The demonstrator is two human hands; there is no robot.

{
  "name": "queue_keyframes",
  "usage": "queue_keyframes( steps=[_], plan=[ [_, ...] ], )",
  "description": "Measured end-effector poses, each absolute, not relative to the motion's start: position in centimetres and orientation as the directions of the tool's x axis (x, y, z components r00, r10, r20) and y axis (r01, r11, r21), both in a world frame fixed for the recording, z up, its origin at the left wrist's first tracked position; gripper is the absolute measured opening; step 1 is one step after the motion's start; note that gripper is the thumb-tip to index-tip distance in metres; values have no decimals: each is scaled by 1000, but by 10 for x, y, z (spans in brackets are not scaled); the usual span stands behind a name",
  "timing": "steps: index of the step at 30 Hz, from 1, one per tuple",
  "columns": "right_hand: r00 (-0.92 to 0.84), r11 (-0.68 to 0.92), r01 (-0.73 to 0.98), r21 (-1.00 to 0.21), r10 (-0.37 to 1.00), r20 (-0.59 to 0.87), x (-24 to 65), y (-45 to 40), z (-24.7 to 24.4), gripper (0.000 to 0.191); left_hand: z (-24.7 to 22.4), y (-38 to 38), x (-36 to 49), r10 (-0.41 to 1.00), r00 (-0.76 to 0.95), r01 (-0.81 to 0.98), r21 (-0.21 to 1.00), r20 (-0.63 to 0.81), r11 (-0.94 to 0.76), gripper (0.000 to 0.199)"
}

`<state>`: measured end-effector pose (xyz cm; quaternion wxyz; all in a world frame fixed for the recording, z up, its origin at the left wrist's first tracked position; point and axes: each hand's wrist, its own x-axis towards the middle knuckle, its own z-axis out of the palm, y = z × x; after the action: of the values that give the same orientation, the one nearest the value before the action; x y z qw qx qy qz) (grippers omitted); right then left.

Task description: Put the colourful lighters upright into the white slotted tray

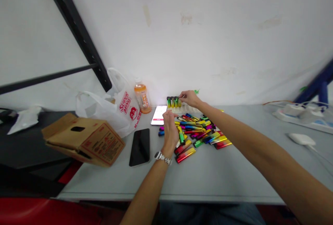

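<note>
1 carton [87,138], lower left. 1 tray [186,108], center. Left hand [170,131] at lighter pile [198,127], can't tell grip; right hand [189,98] pinching 1 lighter [179,103]. 2 phones [140,147], left of center. 3 upright lighters [172,102] in tray, pile uncounted; shiny, multicolor.

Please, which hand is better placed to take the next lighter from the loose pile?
Probably the left hand: it is beside the loose lighters, while the right hand is beyond them, its fingers at the row of upright lighters.
</note>
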<state>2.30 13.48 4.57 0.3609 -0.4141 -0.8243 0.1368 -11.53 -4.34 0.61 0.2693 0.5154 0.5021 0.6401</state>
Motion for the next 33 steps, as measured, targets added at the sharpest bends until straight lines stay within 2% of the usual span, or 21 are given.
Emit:
queue_keyframes(
  steps=[7, 12, 17, 20, 23, 29, 33],
  plan=[
    [-446, 596, 714, -368, 792, 417, 26, 136, 49, 21, 3, -40, -115, 860, -308, 194, 912, 406, -361, 43],
    [-438, 555, 798, -235, 802, 407, 27, 115, 40, 39, 2, -38, -115, 872, -298, 191, 919, 389, -345, 44],
    [-446, 534, 817, -218, 825, 348, 39, 88, 34, 59, 1, -37, -113, 875, -274, 200, 913, 400, -355, 46],
    [-424, 504, 829, -242, 849, 316, 48, 74, 31, 46, 0, -38, -112, 876, -265, 215, 910, 404, -354, 46],
    [-394, 437, 869, -232, 895, 210, 57, 64, 29, 31, 2, -39, -111, 880, -251, 231, 908, 402, -349, 45],
    [-377, 370, 893, -255, 926, 26, 64, 67, 26, 22, 9, -42, -111, 882, -232, 265, 900, 409, -347, 45],
    [-370, 351, 894, -278, 929, -18, 64, 80, 25, 22, 10, -42, -112, 867, -221, 295, 878, 447, -377, 46]
  ],
)
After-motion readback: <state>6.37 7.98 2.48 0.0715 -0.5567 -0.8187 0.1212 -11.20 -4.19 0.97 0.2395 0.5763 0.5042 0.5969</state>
